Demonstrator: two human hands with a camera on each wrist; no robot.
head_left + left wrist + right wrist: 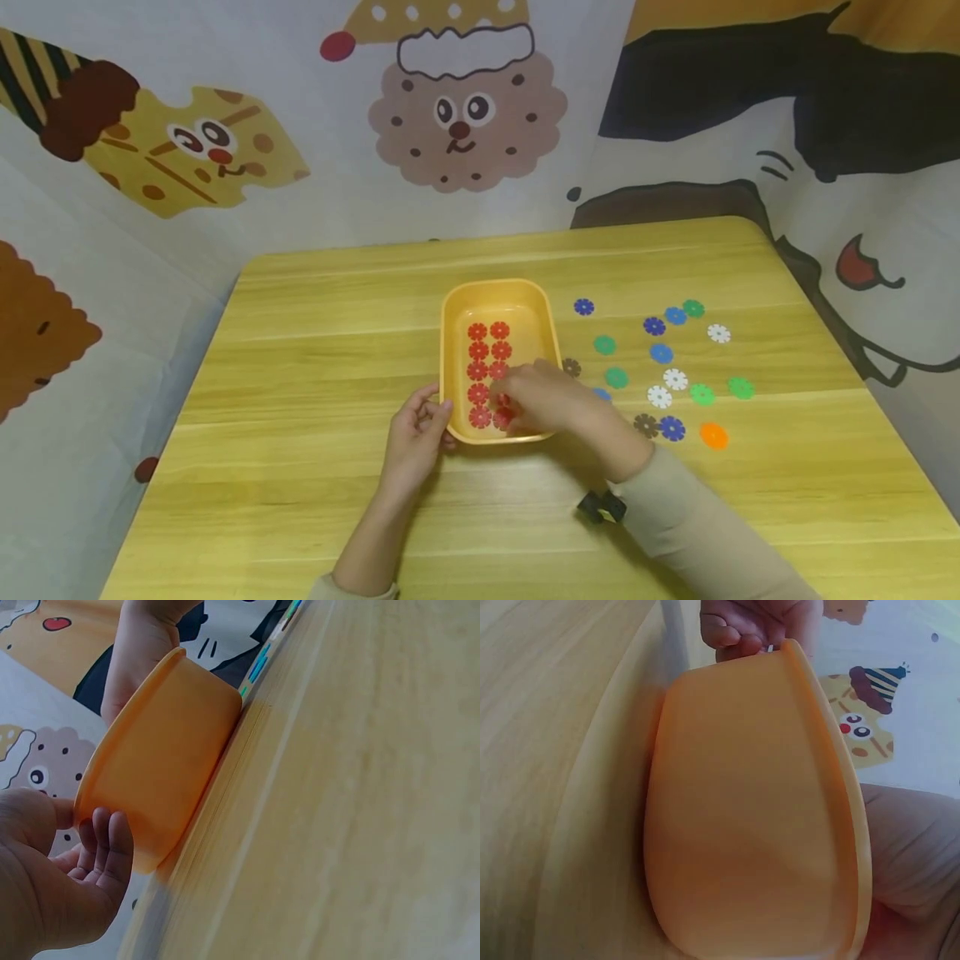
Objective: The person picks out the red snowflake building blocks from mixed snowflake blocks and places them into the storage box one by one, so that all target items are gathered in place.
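A yellow-orange plastic tray (pixel 528 321) stands on the table, with two columns of red snowflake discs (pixel 477 351) lying inside it. My left hand (pixel 414 437) holds the tray's near left corner. In the left wrist view the thumb is at the rim and bent fingers lie against the outer wall. My right hand (pixel 542 398) reaches over the tray's right rim, its fingers down among the red discs at the near end of the right column. Those fingertips are partly covered by the hand, and in the right wrist view the tray wall (pixel 742 810) blocks them.
Right of the tray, loose snowflake discs lie scattered on the wooden table (pixel 315 350): blue (pixel 661 353), green (pixel 616 377), white (pixel 675 379), brown (pixel 646 425) and one orange disc (pixel 714 435). A printed cartoon cloth (pixel 315 192) hangs behind the table.
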